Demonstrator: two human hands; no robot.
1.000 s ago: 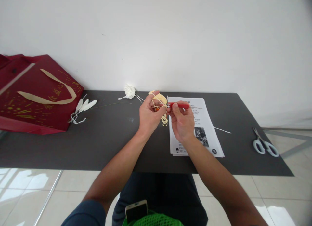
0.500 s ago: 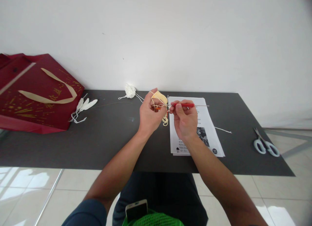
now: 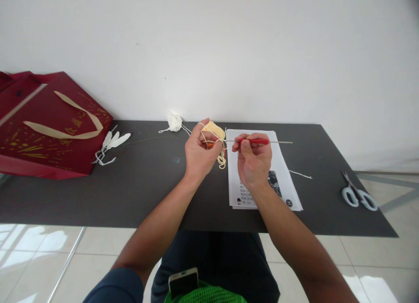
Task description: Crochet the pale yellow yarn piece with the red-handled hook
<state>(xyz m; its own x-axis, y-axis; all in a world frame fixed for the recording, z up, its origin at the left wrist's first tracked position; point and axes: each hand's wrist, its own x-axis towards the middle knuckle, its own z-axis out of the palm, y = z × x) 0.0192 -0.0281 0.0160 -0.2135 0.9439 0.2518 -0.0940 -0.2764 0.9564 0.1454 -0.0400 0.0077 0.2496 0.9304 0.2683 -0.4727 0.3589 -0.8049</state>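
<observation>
My left hand (image 3: 203,151) is closed, pinching cream yarn with a strand looped over its raised index finger. A pale yellow ball of yarn (image 3: 214,128) sits just behind those fingers, and a loose hank of cream yarn (image 3: 221,160) dangles beneath them. Something orange shows partly between the fingers; I cannot make out its shape. My right hand (image 3: 253,157) grips a crochet hook (image 3: 257,141) by its red handle. The metal shaft points left to the yarn at my left fingertips, and the other end sticks out to the right.
Printed sheets (image 3: 288,194) lie under my right hand. Scissors (image 3: 358,196) rest at the right edge of the dark table (image 3: 114,207). White yarn (image 3: 174,121) stands by the wall, white crocheted pieces (image 3: 113,141) beside a red gift bag (image 3: 55,128). A phone (image 3: 183,282) is in my lap.
My right hand has drawn the crochet hook to the right, away from my left fingers, so more of the shaft shows. My left hand has shifted slightly left, still pinching the yarn.
</observation>
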